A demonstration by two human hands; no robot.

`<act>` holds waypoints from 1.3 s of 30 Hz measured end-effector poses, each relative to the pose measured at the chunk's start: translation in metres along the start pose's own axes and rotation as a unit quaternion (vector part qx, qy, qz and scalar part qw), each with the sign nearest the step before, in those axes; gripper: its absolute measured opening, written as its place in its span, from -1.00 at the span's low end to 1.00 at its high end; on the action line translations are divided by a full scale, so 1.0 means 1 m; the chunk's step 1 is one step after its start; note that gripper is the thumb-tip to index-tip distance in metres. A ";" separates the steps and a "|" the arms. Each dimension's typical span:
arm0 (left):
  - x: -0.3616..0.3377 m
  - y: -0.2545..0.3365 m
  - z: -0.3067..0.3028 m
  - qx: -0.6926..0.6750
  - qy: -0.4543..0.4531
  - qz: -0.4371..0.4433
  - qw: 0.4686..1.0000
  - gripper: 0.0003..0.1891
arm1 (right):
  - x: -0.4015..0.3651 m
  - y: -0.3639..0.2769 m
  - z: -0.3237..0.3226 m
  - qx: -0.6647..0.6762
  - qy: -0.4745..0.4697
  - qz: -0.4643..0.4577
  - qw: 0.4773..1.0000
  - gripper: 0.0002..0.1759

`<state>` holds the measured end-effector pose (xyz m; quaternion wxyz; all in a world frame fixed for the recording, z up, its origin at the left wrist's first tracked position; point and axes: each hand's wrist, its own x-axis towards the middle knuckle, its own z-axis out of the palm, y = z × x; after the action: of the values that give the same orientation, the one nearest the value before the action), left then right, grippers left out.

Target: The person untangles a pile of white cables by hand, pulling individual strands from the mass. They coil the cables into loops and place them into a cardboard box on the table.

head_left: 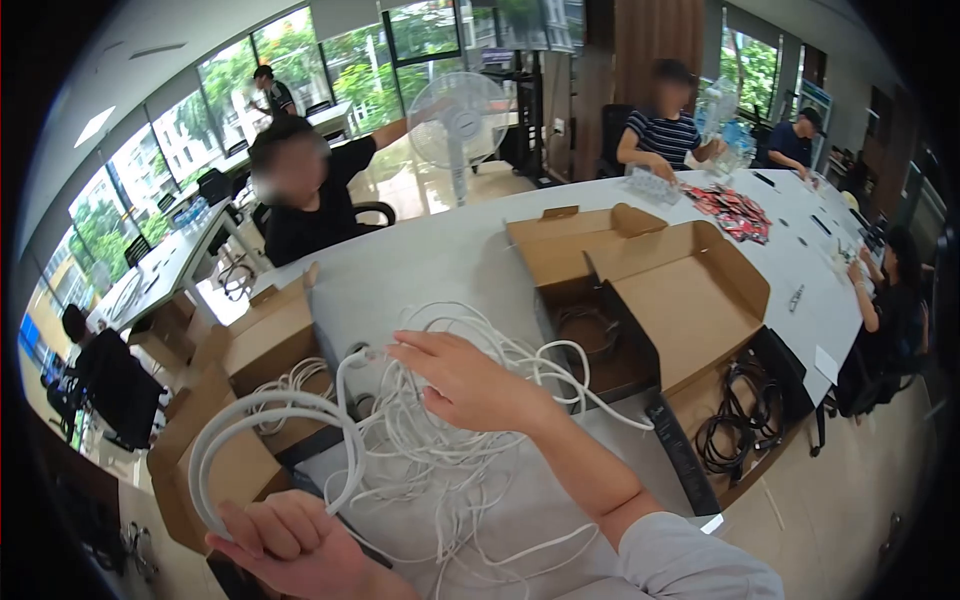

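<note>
Ideally, the left hand (290, 545), gripping the cable loop (272, 405), keeps it taut while the right hand (465, 385), spread open on the tangle (430, 460) at the table (430, 260) edge, frees slack gently.

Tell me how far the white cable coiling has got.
Done: white coils lie in the left brown cardboard box. In hand: left hand grips one looped white cable; right hand rests on the tangled white cable heap on the white table. Left: that heap is mostly unsorted.
</note>
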<state>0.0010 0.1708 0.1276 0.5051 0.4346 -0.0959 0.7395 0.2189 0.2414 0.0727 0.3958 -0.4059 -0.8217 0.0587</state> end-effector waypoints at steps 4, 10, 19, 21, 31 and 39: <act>0.001 0.000 -0.003 0.025 0.118 0.039 0.992 -0.56 | 0.000 -0.002 0.003 -0.070 -0.001 0.074 0.995 -0.37; 0.008 0.016 -0.009 0.002 0.101 0.070 0.992 -0.59 | -0.001 0.009 -0.009 -0.216 0.067 0.154 0.962 -0.38; 0.014 0.026 -0.019 -0.024 0.086 0.083 0.993 -0.62 | 0.003 0.025 -0.040 0.124 0.111 0.196 0.966 -0.86; 0.016 0.024 -0.020 -0.024 0.095 0.083 0.992 -0.63 | 0.003 0.023 -0.039 0.190 0.183 0.192 0.945 -0.83; 0.015 0.024 -0.022 0.007 0.100 0.098 0.990 -0.63 | 0.001 0.019 -0.049 0.502 0.324 0.195 0.778 -0.84; 0.012 0.007 -0.017 0.028 0.106 0.086 0.990 -0.60 | 0.003 -0.027 -0.022 0.398 0.166 0.166 0.887 -0.87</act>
<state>-0.0150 0.1854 0.1283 0.4343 0.3585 -0.0580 0.8243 0.2167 0.2208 0.1003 0.6395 -0.3487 -0.5719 0.3774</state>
